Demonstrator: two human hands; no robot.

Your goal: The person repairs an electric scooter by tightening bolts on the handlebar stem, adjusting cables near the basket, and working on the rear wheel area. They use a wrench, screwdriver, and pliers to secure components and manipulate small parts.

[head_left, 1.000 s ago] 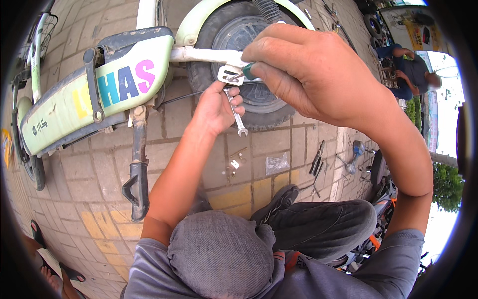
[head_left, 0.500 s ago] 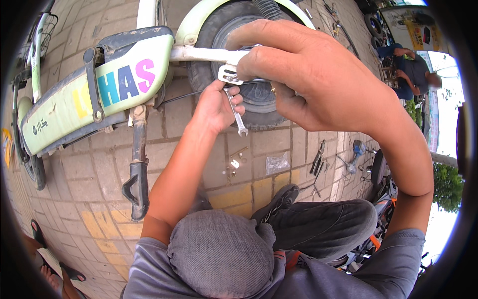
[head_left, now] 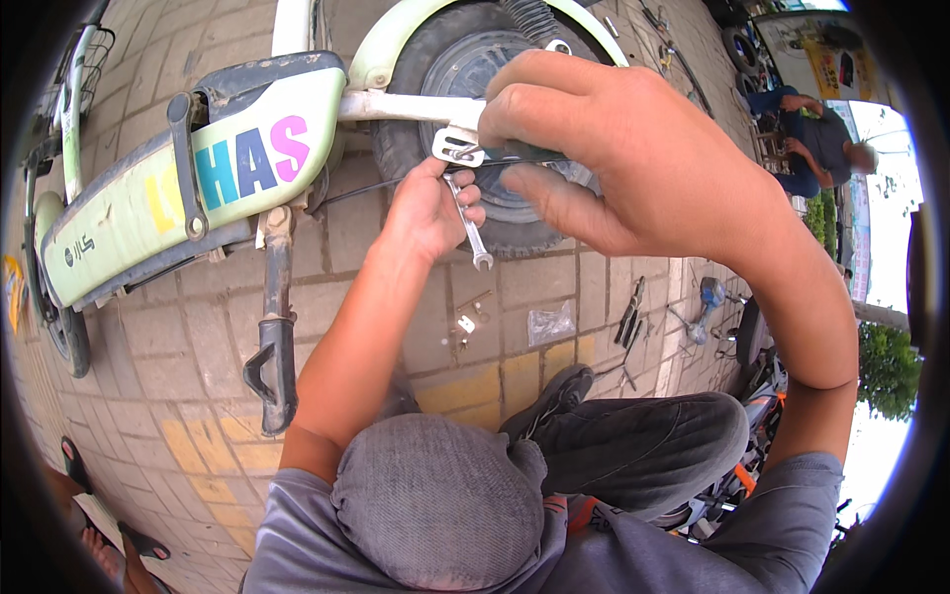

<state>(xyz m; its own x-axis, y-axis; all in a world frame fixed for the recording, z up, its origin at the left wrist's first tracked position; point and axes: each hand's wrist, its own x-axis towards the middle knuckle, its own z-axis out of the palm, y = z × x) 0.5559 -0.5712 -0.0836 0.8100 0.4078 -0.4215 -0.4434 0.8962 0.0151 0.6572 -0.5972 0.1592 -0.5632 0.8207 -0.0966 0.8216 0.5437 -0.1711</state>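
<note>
My left hand (head_left: 427,213) is closed around a small silver wrench (head_left: 474,233), which hangs down past the fingers. Its fingertips meet the lower edge of a white slotted bracket (head_left: 459,138) at the end of a white frame arm (head_left: 401,107). Over the wheel (head_left: 445,74) my right hand (head_left: 653,163) is raised, thumb and fingers apart. Its fingertips are beside the bracket and the end of the arm. I see nothing held in it, though the palm side is partly hidden. A thin dark cable (head_left: 361,188) runs behind my left hand.
A pale green electric bike (head_left: 148,198) lies across the left, its dark stand leg (head_left: 277,346) extended. On the paving are small metal parts (head_left: 466,324), a clear plastic bag (head_left: 550,325), pliers (head_left: 631,312) and a blue power tool (head_left: 709,307). Another person (head_left: 816,139) sits at far right.
My right thumb and fingers have spread, and the hand has shifted slightly right, uncovering more of the wheel. My left hand and the wrench stay nearly where they were.
</note>
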